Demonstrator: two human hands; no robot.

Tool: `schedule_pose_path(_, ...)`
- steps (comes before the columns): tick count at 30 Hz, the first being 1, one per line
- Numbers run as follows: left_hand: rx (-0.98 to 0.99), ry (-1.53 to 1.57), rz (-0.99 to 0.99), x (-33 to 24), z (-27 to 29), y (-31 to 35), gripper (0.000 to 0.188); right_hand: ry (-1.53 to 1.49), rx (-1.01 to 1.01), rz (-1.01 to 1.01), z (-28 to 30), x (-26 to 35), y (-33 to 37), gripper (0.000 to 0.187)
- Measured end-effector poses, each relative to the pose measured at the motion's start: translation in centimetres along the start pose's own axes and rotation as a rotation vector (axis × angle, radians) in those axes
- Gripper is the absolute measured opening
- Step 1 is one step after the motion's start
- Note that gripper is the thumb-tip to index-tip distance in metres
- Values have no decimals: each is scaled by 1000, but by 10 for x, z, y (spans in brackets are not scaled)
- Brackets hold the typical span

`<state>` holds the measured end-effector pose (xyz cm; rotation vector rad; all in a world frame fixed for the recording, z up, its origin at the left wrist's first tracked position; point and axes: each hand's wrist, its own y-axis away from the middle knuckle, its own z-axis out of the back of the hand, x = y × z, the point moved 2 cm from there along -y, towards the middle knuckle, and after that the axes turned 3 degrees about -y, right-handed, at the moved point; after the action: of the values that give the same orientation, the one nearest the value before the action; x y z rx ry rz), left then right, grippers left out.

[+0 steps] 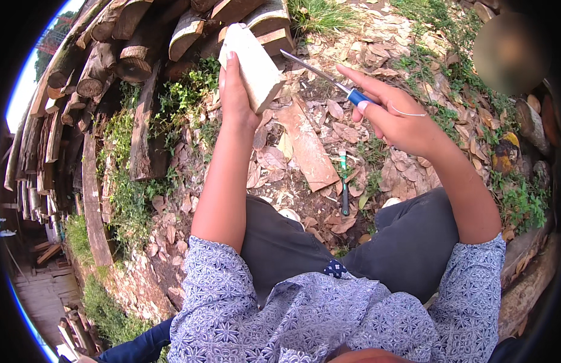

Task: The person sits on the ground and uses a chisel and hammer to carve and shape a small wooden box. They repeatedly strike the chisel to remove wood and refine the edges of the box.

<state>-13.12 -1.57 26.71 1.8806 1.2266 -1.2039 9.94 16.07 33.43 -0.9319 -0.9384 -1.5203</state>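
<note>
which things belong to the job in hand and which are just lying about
In the job:
- pale block, in the left hand
- blue-handled knife, in the right hand

Apparently just lying about:
- board with pale bits on it
- green-and-black tool, unheld
- dry leaves
- stacked logs

Off-white is being shown by the block [250, 65], silvery grey by the knife blade [315, 70], and blue by the knife handle [356, 97]. On the shirt [347, 314], a repeating blue-and-white floral pattern is being displayed; dark grey is being shown by the trousers [280, 242]. Green and black are being shown by the slim tool [344, 184], reddish tan by the plank [318, 164], pinkish brown by the fallen leaves [270, 158].
</note>
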Motion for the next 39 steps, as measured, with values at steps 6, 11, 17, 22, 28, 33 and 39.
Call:
schedule_pose_path(6,-99,-148,-136,-10,6,-5,50,118,-66,295,-13,-2,1,48)
schedule_pose_path(11,-116,-187,-141,-5,-5,-1,49,153,-133,337,-14,-4,-1,49)
schedule_pose_path(17,-87,-202,-154,-2,-5,-1,50,123,-112,186,-11,7,2,46)
schedule_pose_path(22,-96,-217,-160,5,-5,-3,50,77,-151,183,-17,1,-2,42)
schedule_pose_path(28,-129,-243,-166,12,0,-11,50,152,-178,167,-20,9,1,40)
schedule_pose_path(33,-15,-295,-122,11,-30,11,54,114,-325,251,-16,-2,-14,40)
schedule_pose_path(39,19,-308,-137,24,-35,8,52,132,-357,223,-4,-5,-20,40)
